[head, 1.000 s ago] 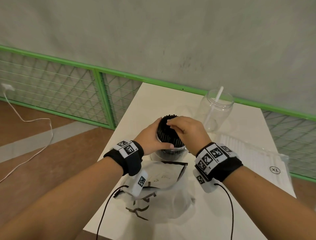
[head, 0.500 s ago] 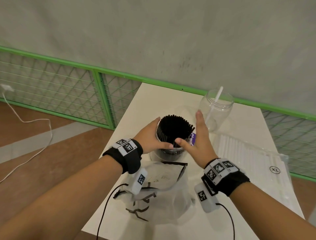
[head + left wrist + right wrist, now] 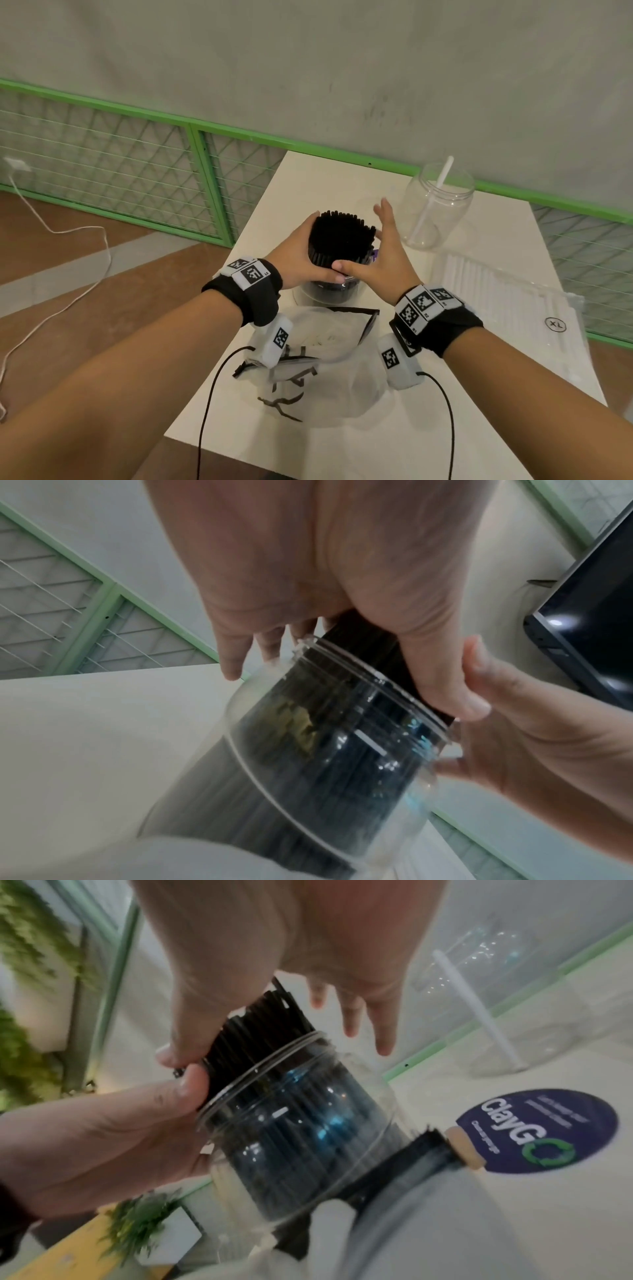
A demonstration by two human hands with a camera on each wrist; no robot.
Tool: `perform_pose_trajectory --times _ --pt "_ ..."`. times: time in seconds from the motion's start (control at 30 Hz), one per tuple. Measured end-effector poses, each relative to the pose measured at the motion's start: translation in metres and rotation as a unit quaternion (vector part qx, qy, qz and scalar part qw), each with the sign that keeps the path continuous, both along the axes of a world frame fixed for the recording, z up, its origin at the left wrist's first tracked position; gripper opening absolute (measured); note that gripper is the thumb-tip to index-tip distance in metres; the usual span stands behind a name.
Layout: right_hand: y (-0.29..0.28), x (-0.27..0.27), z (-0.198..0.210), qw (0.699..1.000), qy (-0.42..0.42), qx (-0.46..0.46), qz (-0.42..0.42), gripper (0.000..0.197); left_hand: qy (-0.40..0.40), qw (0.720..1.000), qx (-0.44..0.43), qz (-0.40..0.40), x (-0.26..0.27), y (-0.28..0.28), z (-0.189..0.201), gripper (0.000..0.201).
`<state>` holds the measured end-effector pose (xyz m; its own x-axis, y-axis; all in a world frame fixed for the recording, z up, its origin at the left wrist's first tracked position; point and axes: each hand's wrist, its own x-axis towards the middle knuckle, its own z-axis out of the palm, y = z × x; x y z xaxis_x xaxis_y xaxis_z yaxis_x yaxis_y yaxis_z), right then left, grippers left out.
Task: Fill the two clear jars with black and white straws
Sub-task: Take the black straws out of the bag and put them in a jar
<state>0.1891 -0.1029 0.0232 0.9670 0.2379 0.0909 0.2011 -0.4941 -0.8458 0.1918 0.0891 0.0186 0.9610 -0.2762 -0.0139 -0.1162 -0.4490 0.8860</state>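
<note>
Head view: the near jar point(image 3: 330, 294) stands upright on the white table point(image 3: 301, 178), packed with black straws point(image 3: 339, 236) whose ends rise above its rim. The left hand point(image 3: 294, 255) is wrapped around the bundle at the rim, fingers and thumb curled on it. The right hand point(image 3: 383, 253) lies on the opposite side with fingers straight and spread; only its thumb touches, pressing the straws beside the left thumb. It grips nothing.

The second jar point(image 3: 435, 209) stands further back and to the right, well apart from the first, holding a single white straw point(image 3: 433, 202) that leans against its rim. The white straws point(image 3: 496, 294) lie in a clear packet at the right of the table, their long axis running roughly away from the person. An emptied clear bag point(image 3: 318, 356) lies in front of the near jar.

Judgement: the black jar appears full, so the white supply is next. It lies to the right, nearer the right hand, which is free. The bundle would best be taken across its length and stood upright for the far jar.
</note>
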Motion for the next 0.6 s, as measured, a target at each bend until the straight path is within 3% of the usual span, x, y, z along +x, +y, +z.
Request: perform_pose_trajectory --times 0.13,0.3,0.37,0.43,0.53,0.6 --pt "0.006 0.000 0.001 0.988 -0.044 -0.130 0.069 0.093 -0.018 0.999 0.013 -0.031 0.000 0.004 -0.009 0.103" --pt "0.006 0.003 0.005 0.984 -0.034 -0.153 0.086 0.090 -0.011 0.999 0.032 -0.014 -0.006 0.005 -0.010 0.109" --pt "0.000 0.001 0.008 0.987 -0.021 -0.129 0.089 0.094 0.030 0.998 0.060 0.021 -0.015 0.008 -0.011 0.122" --pt "-0.014 -0.007 0.006 0.997 -0.012 -0.065 0.035 0.090 0.085 0.988 0.110 0.062 -0.032 0.015 -0.010 0.125" --pt "-0.041 -0.036 -0.003 0.994 -0.086 -0.039 -0.060 0.052 0.175 0.968 0.174 0.043 -0.066 0.028 -0.013 0.123" --pt "-0.050 -0.061 -0.018 0.980 -0.162 -0.115 0.027 0.043 0.223 0.953 0.205 -0.012 -0.088 0.031 -0.023 0.121"
